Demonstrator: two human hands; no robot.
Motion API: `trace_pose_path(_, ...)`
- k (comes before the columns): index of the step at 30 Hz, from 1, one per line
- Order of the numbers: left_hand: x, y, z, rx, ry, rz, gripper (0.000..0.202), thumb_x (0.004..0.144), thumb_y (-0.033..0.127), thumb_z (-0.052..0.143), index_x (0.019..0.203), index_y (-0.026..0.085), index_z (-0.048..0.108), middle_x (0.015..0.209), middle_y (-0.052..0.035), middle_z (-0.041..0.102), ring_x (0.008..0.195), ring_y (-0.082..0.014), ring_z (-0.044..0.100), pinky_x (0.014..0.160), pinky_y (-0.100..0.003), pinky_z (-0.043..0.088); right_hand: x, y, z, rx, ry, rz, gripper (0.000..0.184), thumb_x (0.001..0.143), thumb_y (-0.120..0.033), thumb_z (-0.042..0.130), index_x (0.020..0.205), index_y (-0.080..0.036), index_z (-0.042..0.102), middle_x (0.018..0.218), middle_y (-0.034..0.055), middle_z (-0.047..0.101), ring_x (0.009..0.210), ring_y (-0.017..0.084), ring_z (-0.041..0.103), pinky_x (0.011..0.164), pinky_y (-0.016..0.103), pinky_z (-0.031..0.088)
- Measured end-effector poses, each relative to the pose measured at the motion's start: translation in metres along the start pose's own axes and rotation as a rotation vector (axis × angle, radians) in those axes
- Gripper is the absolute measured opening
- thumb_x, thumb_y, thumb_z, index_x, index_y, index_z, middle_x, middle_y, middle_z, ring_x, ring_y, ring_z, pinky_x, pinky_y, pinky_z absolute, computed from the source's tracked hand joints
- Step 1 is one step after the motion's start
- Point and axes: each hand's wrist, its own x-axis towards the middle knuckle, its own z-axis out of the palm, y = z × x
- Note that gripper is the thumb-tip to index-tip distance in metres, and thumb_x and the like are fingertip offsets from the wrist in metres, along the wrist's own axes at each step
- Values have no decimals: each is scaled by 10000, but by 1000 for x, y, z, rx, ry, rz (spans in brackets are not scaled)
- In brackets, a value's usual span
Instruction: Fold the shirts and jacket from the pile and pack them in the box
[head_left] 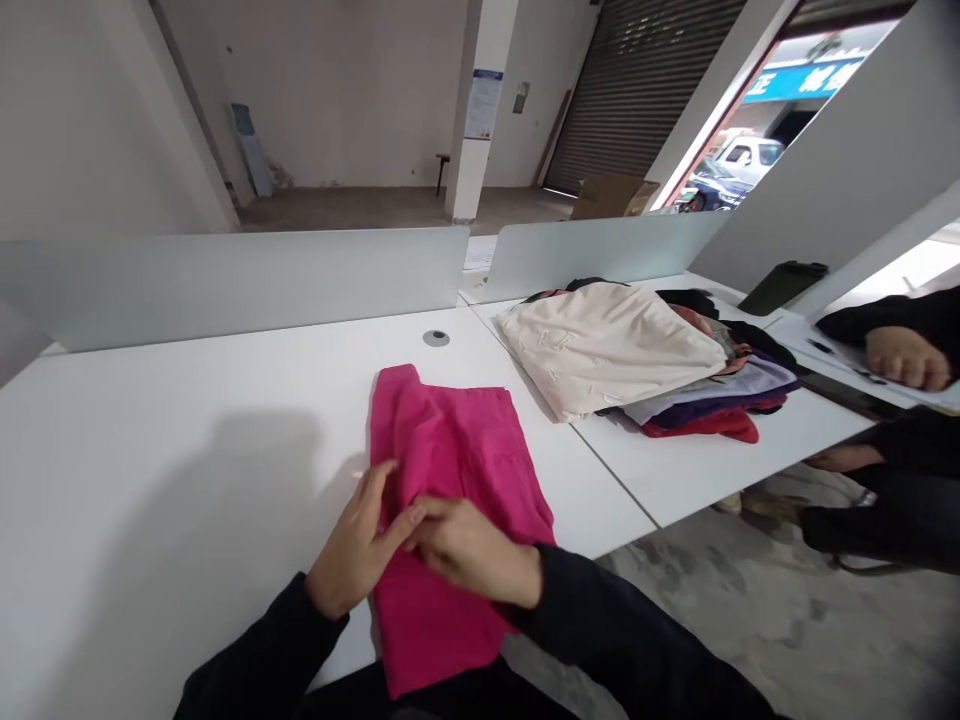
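Observation:
A bright pink garment (472,440) lies folded lengthwise on the white table, and its lower end hangs over the near edge. Its exact kind does not show. My left hand (360,545) rests at the garment's left side, with thumb and fingers apart and the fingertips touching the cloth. Close beside its thumb, my right hand (469,545) has its fingers bent and closed on a raised fold of the pink cloth. The right fingertips are partly hidden and slightly blurred.
A pile of folded clothes with a cream garment (615,345) on top sits to the right. Frosted dividers (300,280) run along the table's back. A cable-hole cover (436,339) lies behind the pink cloth. Another person's hand (907,357) rests at the far right.

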Motion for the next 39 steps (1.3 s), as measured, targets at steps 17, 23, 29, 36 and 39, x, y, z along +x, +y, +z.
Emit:
trace_pose_path(17,-40,68,-21,-248,-528,284,75,711,194,491,738,219,556,826,-15,626,795,-158,594,777,-265,486,23,73,-82,161,19,85,458,821,-176,575,1277,-216,596,1366,101,537,1276,216,495,1056,392,423)
trace_pose_path(23,-57,51,-47,-292,-586,266,223,854,433,534,750,236,548,845,-34,643,803,-171,601,799,-291,499,0,64,-78,349,-296,89,281,953,-314,481,988,-164,716,954,78,703,899,169,635,874,322,501)
trace_pose_path(29,-61,-4,-91,-468,-105,-27,269,829,463,591,739,222,510,773,-34,555,704,-170,531,630,-293,459,-45,52,-86,289,-452,108,692,774,-441,717,1389,-193,517,1382,134,541,1288,266,478,1105,436,339)
trace_pose_path(36,-57,-22,-133,-504,291,-274,115,707,262,592,731,196,501,698,34,539,652,-105,499,574,-223,396,-33,26,-67,195,-256,153,251,925,-214,481,1086,-165,666,1030,103,685,966,203,620,902,348,461)
trace_pose_path(39,-62,-28,-152,-338,489,-275,153,734,327,537,770,183,497,652,46,552,590,-86,518,557,-213,413,-24,13,-75,408,-167,179,308,988,-284,386,848,-161,631,796,38,641,731,143,586,683,242,442)
